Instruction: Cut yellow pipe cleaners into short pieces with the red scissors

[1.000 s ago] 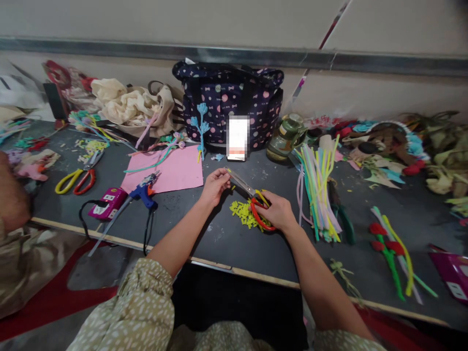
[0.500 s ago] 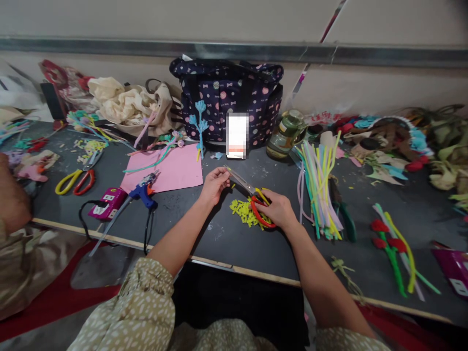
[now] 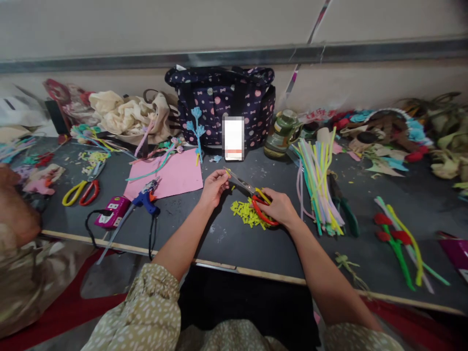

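Observation:
My right hand (image 3: 278,207) is wrapped round the handles of a pair of scissors (image 3: 243,183), one loop red and one yellow. The blades point up and left to the fingertips of my left hand (image 3: 215,186). Those fingers are pinched together on a short yellow pipe cleaner (image 3: 228,171), of which only a small tip shows by the blades. Below the scissors lies a pile of short yellow pipe cleaner pieces (image 3: 248,214), partly covered by the red loop. One loose cut piece (image 3: 233,188) is just above the pile.
A bundle of pipe cleaners (image 3: 316,190) and green-handled pliers (image 3: 345,209) lie to the right. Leftward are a blue glue gun (image 3: 146,199), a purple power strip (image 3: 111,212), pink sheet (image 3: 175,175) and second scissors (image 3: 86,190). A phone (image 3: 234,139) leans on a dark bag (image 3: 226,92).
The camera view has shifted slightly. Both hands keep nearly the same pose, with the scissor blades still at the left fingertips.

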A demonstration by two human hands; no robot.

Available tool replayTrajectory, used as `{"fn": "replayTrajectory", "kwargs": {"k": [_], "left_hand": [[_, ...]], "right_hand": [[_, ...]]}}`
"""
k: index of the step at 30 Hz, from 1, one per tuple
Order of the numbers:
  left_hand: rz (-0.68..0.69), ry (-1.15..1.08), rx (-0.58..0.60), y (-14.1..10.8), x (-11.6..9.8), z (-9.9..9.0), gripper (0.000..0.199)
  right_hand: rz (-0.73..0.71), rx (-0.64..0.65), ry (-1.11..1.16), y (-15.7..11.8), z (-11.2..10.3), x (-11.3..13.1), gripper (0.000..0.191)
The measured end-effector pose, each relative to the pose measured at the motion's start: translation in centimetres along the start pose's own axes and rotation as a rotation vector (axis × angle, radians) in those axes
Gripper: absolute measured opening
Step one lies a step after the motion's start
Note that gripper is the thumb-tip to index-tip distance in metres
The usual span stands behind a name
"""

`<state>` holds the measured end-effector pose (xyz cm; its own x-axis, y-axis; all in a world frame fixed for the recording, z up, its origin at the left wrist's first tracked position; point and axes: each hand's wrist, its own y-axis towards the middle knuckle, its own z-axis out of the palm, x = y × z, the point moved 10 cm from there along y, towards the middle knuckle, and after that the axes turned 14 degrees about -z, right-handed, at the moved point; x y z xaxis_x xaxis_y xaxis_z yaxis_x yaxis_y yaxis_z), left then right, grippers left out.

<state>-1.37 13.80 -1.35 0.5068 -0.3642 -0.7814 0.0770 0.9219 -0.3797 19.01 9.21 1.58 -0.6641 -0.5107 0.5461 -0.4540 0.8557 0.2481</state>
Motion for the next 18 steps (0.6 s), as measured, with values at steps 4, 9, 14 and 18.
{"fn": "replayTrajectory", "kwargs": {"k": [4,9,14,18], "left_hand": [[0.000,-0.003,0.007,-0.21,-0.21,0.23,0.032],[0.004,0.006,0.019,-0.30,-0.39,0.47,0.032],[0.004,-0.003,0.033,-0.16,-0.41,0.47,0.031],[-0.003,-0.008,0.027,-0.25,-0.39,0.44,0.031]], "right_hand": [[0.025,0.020,-0.099,-0.10,-0.42,0.22,0.043],[0.043,0.019,-0.108,0.00,-0.62,0.22,0.048],[0.047,-0.011,-0.081,0.03,-0.57,-0.06,0.033],[0.038,-0.025,-0.033,-0.01,-0.44,0.02,0.028]]}}
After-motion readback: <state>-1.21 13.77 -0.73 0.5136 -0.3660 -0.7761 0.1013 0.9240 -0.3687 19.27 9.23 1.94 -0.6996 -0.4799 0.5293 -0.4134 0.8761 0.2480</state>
